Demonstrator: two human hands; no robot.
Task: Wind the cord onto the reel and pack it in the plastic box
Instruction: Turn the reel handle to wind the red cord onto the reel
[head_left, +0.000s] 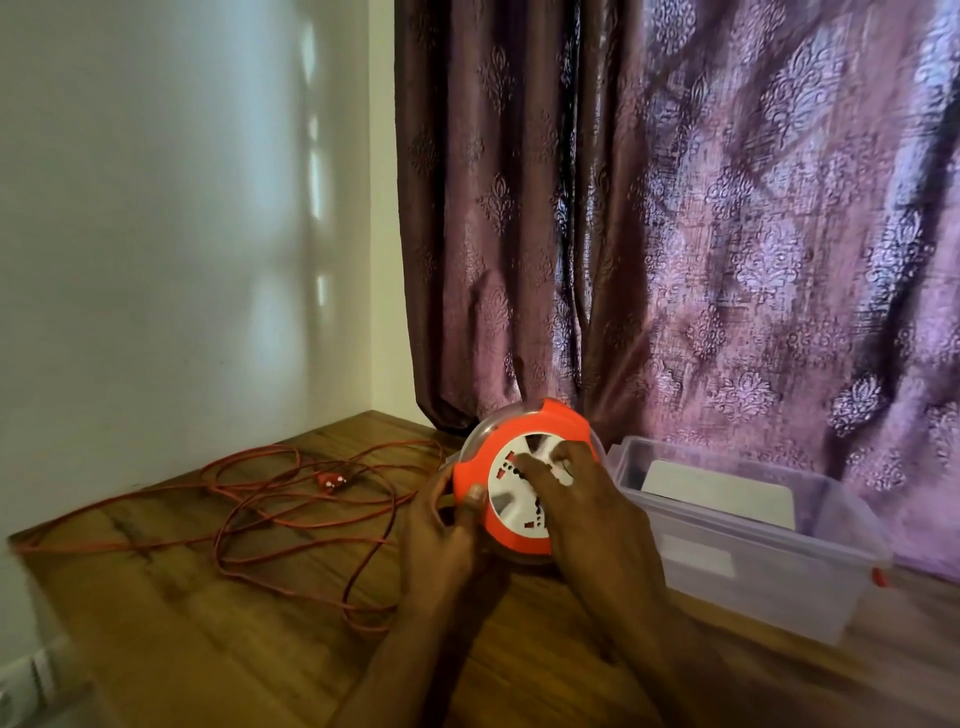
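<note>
We see the orange reel (524, 478) tilted on the wooden table (260, 649), left hand (441, 535) curled around its rim, right hand's (587, 514) fingers pressed on its white face. Loose cord (291, 509) sprawls left; the plastic box (753, 545) sits just right.

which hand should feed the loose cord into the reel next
Left. The left hand grips the reel at its left edge, the side where the cord lies loose on the table. The right hand rests on the reel's white face, placed to turn it.
</note>
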